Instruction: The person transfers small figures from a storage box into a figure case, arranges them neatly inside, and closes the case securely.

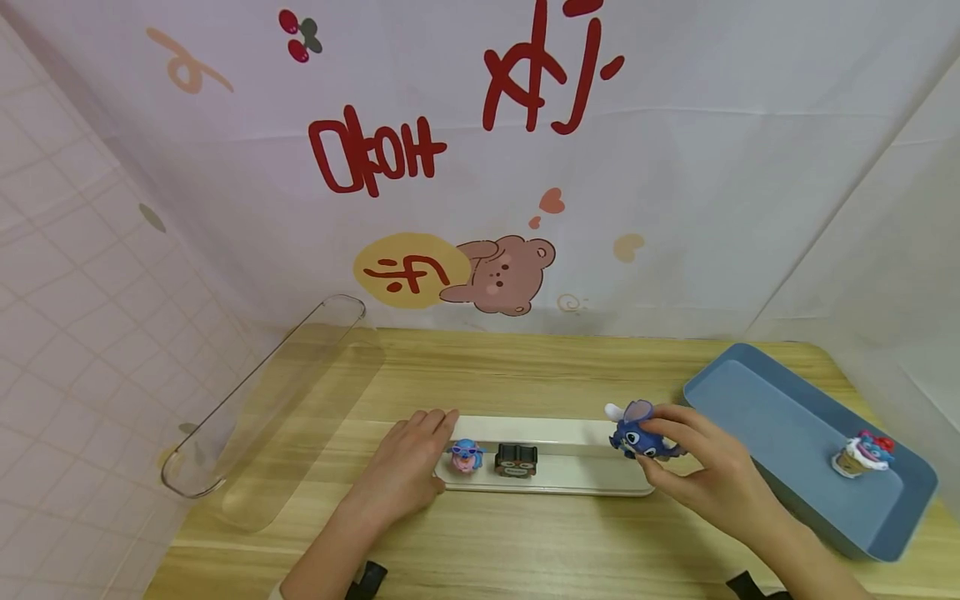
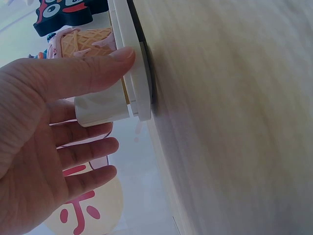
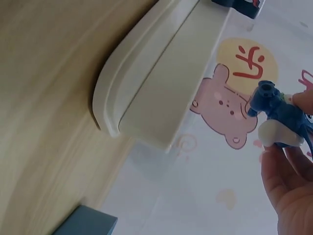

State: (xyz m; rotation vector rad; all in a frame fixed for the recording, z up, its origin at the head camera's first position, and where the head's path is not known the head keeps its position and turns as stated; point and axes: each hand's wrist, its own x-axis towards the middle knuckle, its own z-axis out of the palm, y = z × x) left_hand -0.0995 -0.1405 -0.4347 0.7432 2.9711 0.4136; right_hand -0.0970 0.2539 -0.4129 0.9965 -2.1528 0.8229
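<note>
In the head view, a long white stepped stand (image 1: pixel 577 475) lies on the wooden table. My left hand (image 1: pixel 408 454) grips its left end, with the thumb (image 2: pixel 93 73) on the front edge and the fingers reaching round the back. Beside that hand, on the stand, sit a blue figurine with sunglasses and a cone-patterned base (image 1: pixel 467 457) and a dark block-shaped figurine with a face (image 1: pixel 516 460). My right hand (image 1: pixel 708 462) pinches a blue big-eared figurine (image 1: pixel 637 435) between thumb and fingers, held up above the stand's right end.
A blue-grey tray (image 1: pixel 795 442) stands at the right, holding an ice-cream-cone figurine (image 1: pixel 862 454). On the left, a clear plastic cover (image 1: pixel 277 417) rests on the table. A printed white cloth (image 1: pixel 675 167) hangs behind the table.
</note>
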